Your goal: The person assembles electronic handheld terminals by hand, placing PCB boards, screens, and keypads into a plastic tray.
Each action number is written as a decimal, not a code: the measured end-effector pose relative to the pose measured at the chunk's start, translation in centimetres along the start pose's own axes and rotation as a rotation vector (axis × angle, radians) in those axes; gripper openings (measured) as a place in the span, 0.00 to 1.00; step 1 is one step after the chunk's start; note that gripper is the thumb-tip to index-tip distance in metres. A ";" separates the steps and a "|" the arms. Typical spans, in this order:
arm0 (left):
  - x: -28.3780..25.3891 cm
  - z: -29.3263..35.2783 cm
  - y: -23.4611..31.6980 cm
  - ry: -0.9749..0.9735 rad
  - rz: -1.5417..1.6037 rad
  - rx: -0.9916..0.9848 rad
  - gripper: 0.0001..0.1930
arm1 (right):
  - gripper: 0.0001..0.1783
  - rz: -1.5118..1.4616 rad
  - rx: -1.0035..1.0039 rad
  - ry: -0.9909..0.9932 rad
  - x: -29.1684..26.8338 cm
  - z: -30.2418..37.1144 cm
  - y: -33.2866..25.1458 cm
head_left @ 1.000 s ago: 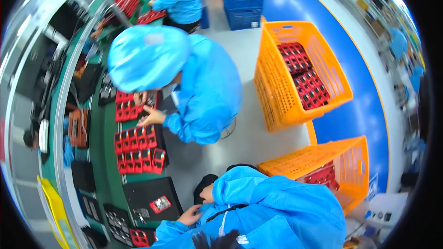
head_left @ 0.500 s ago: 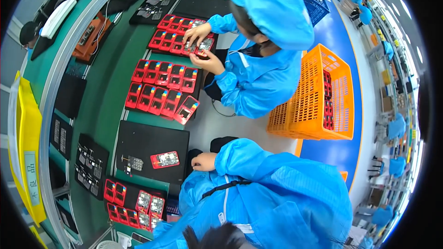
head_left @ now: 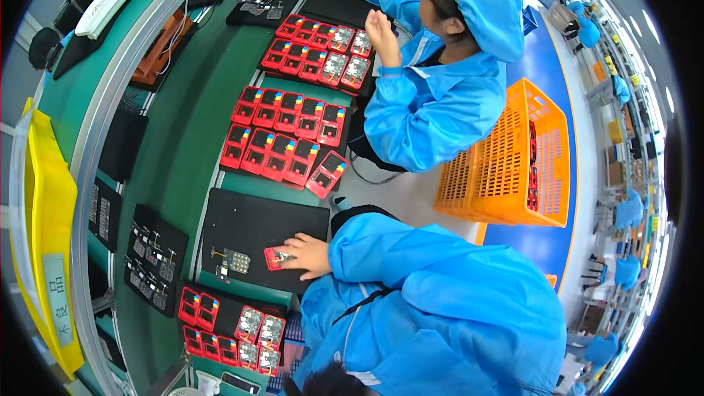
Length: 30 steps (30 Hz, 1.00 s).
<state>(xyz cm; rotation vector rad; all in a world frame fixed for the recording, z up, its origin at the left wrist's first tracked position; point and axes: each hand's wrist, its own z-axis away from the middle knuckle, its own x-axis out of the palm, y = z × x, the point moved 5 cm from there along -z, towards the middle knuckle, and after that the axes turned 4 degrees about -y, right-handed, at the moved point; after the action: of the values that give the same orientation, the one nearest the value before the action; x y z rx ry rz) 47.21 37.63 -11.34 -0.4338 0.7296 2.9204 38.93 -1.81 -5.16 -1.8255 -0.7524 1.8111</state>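
My right hand (head_left: 304, 254) lies over a red phone frame with circuitry in it (head_left: 271, 259), on a black work mat (head_left: 268, 209). Its fingers are spread and touch the frame, hiding most of it; a firm grip cannot be made out. Left of the frame lies a loose grey circuit part with a thin cable (head_left: 235, 261). My left hand is out of view. Below the mat sits a group of red phone frames (head_left: 207, 313), some filled with silvery boards (head_left: 250, 324).
Further along the green bench (head_left: 183, 147) are trays of red phone frames (head_left: 282, 136). A co-worker (head_left: 440, 117) in blue sits there, one hand raised, the other reaching forward. Black mats with small parts (head_left: 155, 260) lie at the left. An orange crate (head_left: 506, 169) stands behind.
My right hand has moved left from the mat's edge onto the red phone frame. The co-worker's hands have left the boards. The view has shifted slightly.
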 end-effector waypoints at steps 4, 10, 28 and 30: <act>0.7 -1.1 1.9 0.114 -0.046 0.014 0.11 | 0.36 0.062 -0.030 -0.024 1.1 -0.1 1.8; 3.6 -2.9 7.3 0.275 -0.117 0.019 0.11 | 0.30 0.050 -0.039 0.015 -1.1 -0.4 5.0; 6.3 -12.0 47.5 0.421 0.385 0.306 0.07 | 0.13 -2.223 0.522 0.201 -17.4 4.0 19.1; 7.3 -13.5 51.4 0.261 0.745 0.281 0.08 | 0.20 -2.308 0.445 0.145 -18.2 4.6 21.4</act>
<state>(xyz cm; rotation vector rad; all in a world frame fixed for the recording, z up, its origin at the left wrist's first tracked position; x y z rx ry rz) 35.15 -13.77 -1.98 -0.6283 1.6196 3.3523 35.97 -30.09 -5.88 -0.0086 -1.2315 0.1170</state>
